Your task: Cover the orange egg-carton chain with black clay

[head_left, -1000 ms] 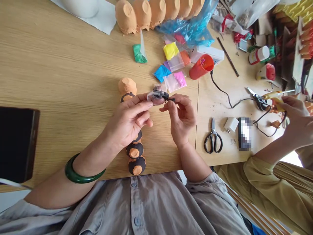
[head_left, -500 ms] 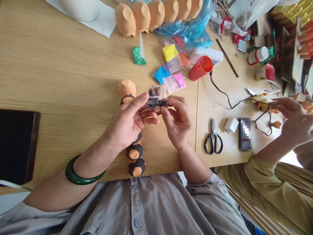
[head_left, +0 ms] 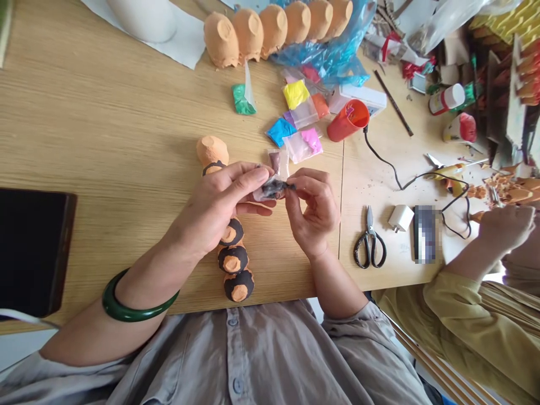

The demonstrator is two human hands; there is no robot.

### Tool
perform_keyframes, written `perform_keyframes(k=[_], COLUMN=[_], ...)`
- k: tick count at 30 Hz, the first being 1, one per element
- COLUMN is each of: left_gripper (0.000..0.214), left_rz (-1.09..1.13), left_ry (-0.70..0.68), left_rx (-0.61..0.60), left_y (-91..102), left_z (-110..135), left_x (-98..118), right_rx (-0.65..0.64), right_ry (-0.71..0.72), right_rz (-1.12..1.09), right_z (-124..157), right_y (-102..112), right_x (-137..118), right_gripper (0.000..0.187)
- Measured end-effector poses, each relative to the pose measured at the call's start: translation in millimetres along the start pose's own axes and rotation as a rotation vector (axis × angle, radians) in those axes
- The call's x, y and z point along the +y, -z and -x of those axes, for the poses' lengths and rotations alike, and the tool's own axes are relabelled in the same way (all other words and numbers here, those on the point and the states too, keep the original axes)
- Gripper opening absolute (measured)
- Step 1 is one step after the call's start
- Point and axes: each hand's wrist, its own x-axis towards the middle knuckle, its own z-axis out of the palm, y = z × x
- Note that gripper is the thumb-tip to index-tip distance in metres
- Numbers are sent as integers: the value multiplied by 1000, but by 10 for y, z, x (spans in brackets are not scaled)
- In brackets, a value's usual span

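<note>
My left hand, with a green bangle on its wrist, is closed on a small clear bag of black clay. At the bag's right end, my right hand pinches a dark bit of the clay between thumb and fingertips. Partly behind my left hand runs a column of orange, lumpy pieces; several carry black rings, such as the black-ringed piece. The orange piece at its far end shows bare orange on top. Just beyond my fingers lies a small bag with brown clay.
Colored clay packets, including a yellow one, lie beyond my hands near a red cup. More orange pieces stand in a row at the back. Black-handled scissors rest to the right, near a co-worker's hand. A dark tablet is left.
My left hand has turned over the bag, its thumb moving right toward my right fingers. The brown packet shows more clearly. The co-worker's hand has moved down and closed.
</note>
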Motion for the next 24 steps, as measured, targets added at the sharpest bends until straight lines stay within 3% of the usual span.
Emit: perform_keyframes(k=[4, 10, 15, 24], left_gripper=[23, 21, 24, 19], left_rz=[12, 62, 73, -48], left_ry=[-70, -144, -176, -342], left_rx=[40, 104, 136, 96], left_y=[3, -10, -19, 29], left_z=[-5, -8, 8, 19], left_x=[-56, -69, -68, -168], right_rx=[-59, -159, -106, 23], right_ry=[97, -15, -4, -426], right_rz=[121, 120, 85, -263], right_z=[-21, 27, 28, 68], right_y=[38, 42, 17, -102], right_x=[-30, 2, -20, -28], right_gripper=[28, 26, 25, 22])
